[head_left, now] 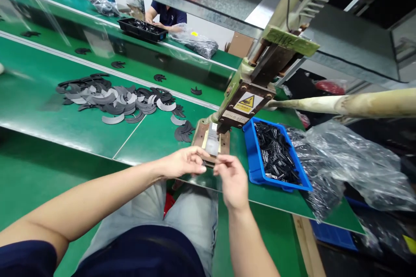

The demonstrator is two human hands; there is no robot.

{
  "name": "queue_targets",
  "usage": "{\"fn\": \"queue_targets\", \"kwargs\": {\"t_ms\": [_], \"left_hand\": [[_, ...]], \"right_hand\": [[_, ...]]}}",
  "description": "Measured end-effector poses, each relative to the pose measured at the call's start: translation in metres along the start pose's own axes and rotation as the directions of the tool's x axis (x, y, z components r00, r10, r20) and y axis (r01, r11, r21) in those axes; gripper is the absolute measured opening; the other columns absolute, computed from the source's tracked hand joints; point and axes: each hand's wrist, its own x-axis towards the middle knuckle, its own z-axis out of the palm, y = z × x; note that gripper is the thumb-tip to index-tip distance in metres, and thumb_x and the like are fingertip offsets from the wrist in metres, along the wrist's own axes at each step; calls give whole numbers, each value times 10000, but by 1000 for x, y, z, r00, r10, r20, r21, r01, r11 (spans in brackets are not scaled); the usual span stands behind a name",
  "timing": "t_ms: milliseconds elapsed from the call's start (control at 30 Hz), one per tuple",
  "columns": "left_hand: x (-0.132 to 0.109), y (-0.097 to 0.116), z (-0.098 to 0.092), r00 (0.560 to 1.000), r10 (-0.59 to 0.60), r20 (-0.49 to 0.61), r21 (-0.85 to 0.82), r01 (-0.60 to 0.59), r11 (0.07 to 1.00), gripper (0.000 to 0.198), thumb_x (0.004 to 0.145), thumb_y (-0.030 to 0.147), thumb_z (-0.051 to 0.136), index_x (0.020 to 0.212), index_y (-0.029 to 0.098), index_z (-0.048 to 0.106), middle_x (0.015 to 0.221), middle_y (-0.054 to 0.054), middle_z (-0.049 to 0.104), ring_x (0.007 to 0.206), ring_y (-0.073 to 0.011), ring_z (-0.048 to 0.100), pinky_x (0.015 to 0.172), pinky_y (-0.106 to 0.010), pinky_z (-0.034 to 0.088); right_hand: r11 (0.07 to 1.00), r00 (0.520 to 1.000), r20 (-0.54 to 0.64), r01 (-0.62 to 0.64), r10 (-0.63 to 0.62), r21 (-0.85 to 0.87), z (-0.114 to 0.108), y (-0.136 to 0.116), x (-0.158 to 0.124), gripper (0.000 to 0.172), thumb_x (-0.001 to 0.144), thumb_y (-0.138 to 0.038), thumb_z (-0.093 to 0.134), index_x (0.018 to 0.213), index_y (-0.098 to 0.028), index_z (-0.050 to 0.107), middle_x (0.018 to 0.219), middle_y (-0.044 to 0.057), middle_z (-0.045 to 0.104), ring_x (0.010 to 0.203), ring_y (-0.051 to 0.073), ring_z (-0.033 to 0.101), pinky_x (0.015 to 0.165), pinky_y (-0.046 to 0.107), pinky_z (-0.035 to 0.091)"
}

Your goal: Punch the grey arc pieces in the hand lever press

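Observation:
My left hand (186, 162) is in front of the base of a hand press (248, 91), its fingers curled towards the thumb. Close by on the right, my right hand (233, 178) has its thumb and fingertips pinched together. A small dark thing shows between the two hands, too blurred to name. Just beyond the fingertips, a grey metal block (212, 139) sits on the press's brown base plate (199, 133). Left of the press lies a loose pile of curved black and grey pieces (113, 100), with a smaller stack of curved dark pieces (184, 131) nearer the base.
A blue bin (252, 156) of small black parts stands right of the press, beside clear plastic bags (360, 160). The press's long lever (351, 103) reaches out right. Behind, spaced black pieces (160, 77) lie on a green belt. Across it, a co-worker (167, 15) handles parts at a black tray (143, 30).

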Motion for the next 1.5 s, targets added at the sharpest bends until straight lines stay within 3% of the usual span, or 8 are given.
{"fn": "queue_targets", "kwargs": {"t_ms": [100, 200, 333, 500, 667, 1000, 1267, 1500], "left_hand": [[26, 4, -19, 968, 194, -159, 195, -161, 967, 392, 788, 402, 870, 1033, 165, 677, 806, -14, 714, 687, -138, 691, 685, -282, 572], [56, 12, -35, 901, 371, -224, 530, -207, 822, 230, 872, 403, 765, 943, 191, 709, 870, -38, 771, 790, -186, 734, 762, -319, 593], [84, 24, -43, 874, 485, -16, 900, -199, 387, 146, 951, 292, 654, 998, 233, 779, 1036, -36, 807, 969, -216, 748, 909, -334, 572], [99, 30, -40, 888, 419, 189, 951, -273, 148, 204, 990, 248, 599, 1021, 211, 798, 1070, -68, 790, 1071, -238, 725, 980, -349, 552], [101, 25, -41, 874, 443, 201, 939, -301, 169, 208, 982, 220, 602, 1013, 206, 807, 1091, -79, 772, 1104, -240, 708, 1023, -370, 550], [86, 33, -50, 906, 408, 113, 944, -227, 241, 268, 994, 196, 542, 1160, 211, 751, 1177, -58, 779, 1110, -225, 725, 1022, -354, 560], [39, 42, -118, 878, 467, -104, 994, 76, 78, 242, 976, 297, 595, 1155, 213, 733, 1167, -91, 739, 1128, -267, 676, 1041, -424, 528], [34, 23, -108, 914, 364, -179, 972, 221, -78, 615, 914, 575, 693, 1382, 180, 631, 1310, -177, 683, 1191, -364, 636, 1018, -487, 498]], "right_hand": [[974, 956, -186, 227, -228, -27, -33, -47, 34, 292, 827, -374, 790, 1069, -248, 684, 943, -7, 670, 783, 98, 634, 709, 263, 543], [841, 793, -303, 538, -529, -60, -57, -111, 69, 489, 743, -457, 861, 1132, -255, 646, 1054, -7, 632, 941, 111, 651, 853, 284, 555], [660, 663, 11, 746, -749, -88, -55, -192, 99, 695, 719, -547, 876, 1314, -312, 605, 1355, 37, 598, 1255, 208, 650, 1140, 444, 509], [646, 656, 315, 748, -685, -153, -43, -236, 118, 391, 838, -468, 769, 1172, -286, 679, 1135, -14, 720, 753, 89, 685, 699, 308, 562], [554, 540, 369, 829, -757, -78, -47, -210, 104, 314, 913, -269, 677, 612, -202, 620, 594, -21, 594, 601, 145, 650, 633, 371, 568], [389, 479, 175, 838, -860, -384, -51, -82, 42, 216, 789, -294, 690, 603, -266, 584, 604, -46, 607, 673, 187, 642, 900, 548, 577], [424, 445, -32, 826, -895, -371, -38, -71, 44, 310, 847, -384, 643, 585, -252, 540, 583, -35, 583, 669, 203, 632, 889, 592, 558], [436, 434, -95, 819, -896, -373, -32, -70, 42, 345, 861, -410, 652, 582, -252, 525, 567, -36, 567, 674, 199, 623, 892, 596, 553]]}}
